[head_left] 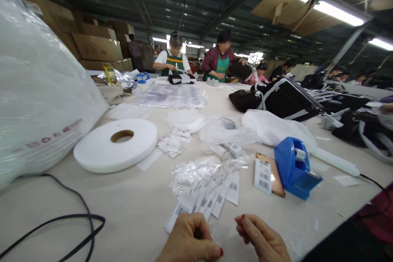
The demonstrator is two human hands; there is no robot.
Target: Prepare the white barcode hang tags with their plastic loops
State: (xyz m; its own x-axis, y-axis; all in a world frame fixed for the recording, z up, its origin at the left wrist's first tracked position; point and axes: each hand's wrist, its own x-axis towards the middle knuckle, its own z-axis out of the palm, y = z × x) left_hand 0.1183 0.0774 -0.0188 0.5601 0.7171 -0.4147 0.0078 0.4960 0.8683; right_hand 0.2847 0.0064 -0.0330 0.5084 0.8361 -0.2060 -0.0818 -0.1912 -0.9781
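Note:
My left hand (192,239) is closed at the front edge of the table, thumb against curled fingers. To its right, my right hand (264,239) is also closed, with thumb and fingertips pressed together. Something clear and thin seems to lie between the hands, but I cannot make out what either one holds. Just beyond my left hand, several white barcode tags (215,201) with strings are fanned out. Clear plastic fasteners (184,174) lie in a tangle behind them. Right of the tags, a barcode label (262,177) rests partly over a gold phone (278,180).
A blue tape dispenser (291,168) stands beside the phone. At left are a white roll of tape (101,151), a large plastic bag (43,102) and a black cord (89,217). Dark bags (285,98) lie at the back right. Two co-workers (219,59) handle dark items across the table.

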